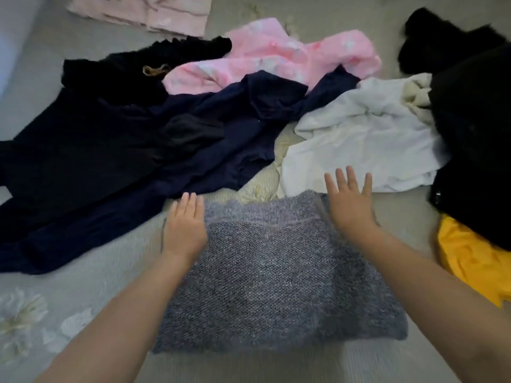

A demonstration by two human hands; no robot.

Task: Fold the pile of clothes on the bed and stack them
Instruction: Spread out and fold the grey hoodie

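A grey knitted garment (pixel 273 275) lies folded flat on the bed in front of me. My left hand (pixel 185 225) lies flat with straight fingers on its far left corner. My right hand (pixel 349 203) is spread open over its far right corner, fingers straight and apart. Beyond it lies the unfolded pile: a navy garment (pixel 210 139), a black garment (pixel 91 128), a pink fleece piece (pixel 276 59) and a white garment (pixel 362 139).
A yellow garment (pixel 470 258) lies at the right under a large black one (pixel 475 145). Another black piece (pixel 437 37) sits far right. A pale pink folded item (pixel 143 12) lies at the far edge. The grey bedcover (pixel 91 272) shows at the left.
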